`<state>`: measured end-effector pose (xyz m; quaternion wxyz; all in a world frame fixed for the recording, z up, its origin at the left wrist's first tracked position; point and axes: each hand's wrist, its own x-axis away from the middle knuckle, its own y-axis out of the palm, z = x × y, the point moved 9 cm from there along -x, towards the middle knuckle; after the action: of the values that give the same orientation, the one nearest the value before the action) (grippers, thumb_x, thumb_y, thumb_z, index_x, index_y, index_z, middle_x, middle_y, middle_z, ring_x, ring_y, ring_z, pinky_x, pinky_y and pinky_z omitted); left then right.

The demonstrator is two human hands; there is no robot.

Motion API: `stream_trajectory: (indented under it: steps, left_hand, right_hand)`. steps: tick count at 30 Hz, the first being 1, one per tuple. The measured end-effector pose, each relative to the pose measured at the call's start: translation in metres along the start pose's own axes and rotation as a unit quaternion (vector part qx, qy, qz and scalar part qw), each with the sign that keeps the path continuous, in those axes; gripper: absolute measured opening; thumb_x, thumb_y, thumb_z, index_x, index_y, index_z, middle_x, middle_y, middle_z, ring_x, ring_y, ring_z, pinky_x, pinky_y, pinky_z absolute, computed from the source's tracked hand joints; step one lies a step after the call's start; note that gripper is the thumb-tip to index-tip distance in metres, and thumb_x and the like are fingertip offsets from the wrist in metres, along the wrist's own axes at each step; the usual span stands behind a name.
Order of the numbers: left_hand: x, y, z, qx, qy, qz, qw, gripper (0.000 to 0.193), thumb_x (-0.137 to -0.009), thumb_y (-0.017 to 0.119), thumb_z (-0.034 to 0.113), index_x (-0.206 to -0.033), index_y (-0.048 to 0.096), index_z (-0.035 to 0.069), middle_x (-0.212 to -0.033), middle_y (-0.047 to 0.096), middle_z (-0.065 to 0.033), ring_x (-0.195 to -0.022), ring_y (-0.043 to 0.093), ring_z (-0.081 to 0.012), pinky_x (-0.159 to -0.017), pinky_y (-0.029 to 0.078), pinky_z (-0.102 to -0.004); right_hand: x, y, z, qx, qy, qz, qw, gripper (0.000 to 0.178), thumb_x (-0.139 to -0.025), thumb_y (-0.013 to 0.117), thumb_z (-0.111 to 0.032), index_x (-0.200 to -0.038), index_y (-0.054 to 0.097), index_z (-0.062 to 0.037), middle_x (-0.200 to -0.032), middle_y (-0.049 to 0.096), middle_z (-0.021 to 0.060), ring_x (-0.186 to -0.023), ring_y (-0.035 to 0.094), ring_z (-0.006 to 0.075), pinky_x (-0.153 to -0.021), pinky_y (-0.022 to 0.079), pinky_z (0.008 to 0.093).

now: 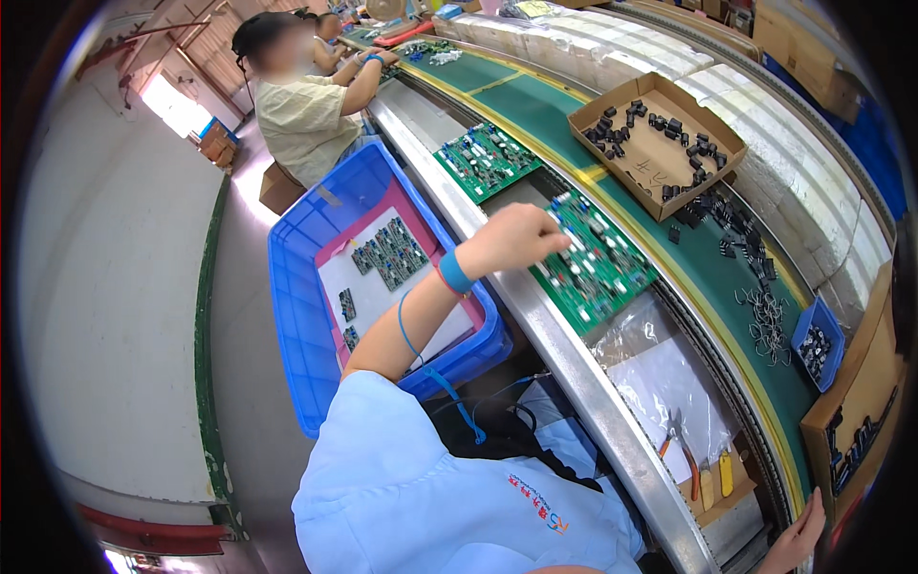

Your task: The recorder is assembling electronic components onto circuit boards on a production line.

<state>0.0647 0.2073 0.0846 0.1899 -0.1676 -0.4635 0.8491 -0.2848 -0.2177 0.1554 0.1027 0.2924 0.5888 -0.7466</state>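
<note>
My left hand, with a blue strap round the wrist, is over the near end of a green circuit board crowded with small parts. Its fingers are pinched together; whatever they hold, if anything, is hidden. A second populated circuit board lies just beyond on the same metal-edged line. At the lower right my right hand shows only in part, fingers stretched out beside a cardboard box holding black parts. Nothing shows in that hand.
A blue crate with small boards stands left of the metal rail. On the green belt sit a cardboard tray of black components, loose black parts, and a blue bin. Pliers lie nearby. A co-worker sits farther up.
</note>
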Motion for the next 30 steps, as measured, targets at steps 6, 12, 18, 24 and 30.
stream_trajectory:
  steps: [6,12,18,24,30]
  left_hand:
    - [0.01,0.055,0.074,0.064,0.135,-0.134,0.98,0.025,-0.089,0.069,0.026,-0.087,0.074,0.002,-0.083,0.069,-0.015,-0.077,0.067,-0.0316,-0.071,0.053,-0.0394]
    - [0.035,0.103,0.154,0.138,0.233,-0.244,0.931,0.024,-0.086,0.071,0.023,-0.092,0.073,0.0,-0.087,0.07,-0.0164,-0.084,0.067,-0.0333,-0.077,0.052,-0.0406]
    - [0.055,0.136,0.218,0.084,0.368,-0.264,0.887,0.027,-0.084,0.072,0.027,-0.085,0.072,0.0,-0.08,0.066,-0.0162,-0.081,0.065,-0.0328,-0.078,0.047,-0.0424]
    - [0.023,0.126,0.249,0.038,0.403,-0.167,0.899,0.023,-0.083,0.071,0.027,-0.079,0.072,0.005,-0.077,0.064,-0.0129,-0.079,0.064,-0.0319,-0.077,0.044,-0.0429]
    - [-0.041,0.118,0.24,0.088,0.367,-0.018,0.926,0.016,-0.087,0.067,0.023,-0.082,0.072,0.009,-0.08,0.065,-0.0069,-0.08,0.063,-0.0269,-0.078,0.043,-0.0404]
  right_hand:
    - [0.02,0.066,0.041,-0.137,0.003,-0.042,0.99,0.026,-0.098,0.052,0.004,-0.122,0.062,0.003,-0.1,0.063,0.0168,-0.092,0.063,0.0314,-0.081,0.05,0.0359]
    - [0.027,0.088,0.043,-0.164,0.019,-0.065,0.984,0.025,-0.098,0.051,0.004,-0.121,0.062,0.0029,-0.104,0.065,0.0168,-0.094,0.064,0.0313,-0.082,0.051,0.0355]
    - [0.035,0.097,0.062,-0.177,0.066,-0.07,0.979,0.024,-0.1,0.051,0.002,-0.121,0.062,0.0039,-0.11,0.066,0.0157,-0.098,0.065,0.0277,-0.086,0.052,0.034]
    - [0.042,0.107,0.079,-0.228,0.115,-0.079,0.964,0.024,-0.102,0.05,-0.001,-0.122,0.062,0.0048,-0.112,0.067,0.0153,-0.098,0.067,0.024,-0.085,0.052,0.0328]
    - [0.052,0.121,0.093,-0.261,0.139,-0.093,0.951,0.026,-0.103,0.05,-0.007,-0.123,0.062,0.0042,-0.109,0.068,0.0155,-0.096,0.067,0.0222,-0.084,0.052,0.0308]
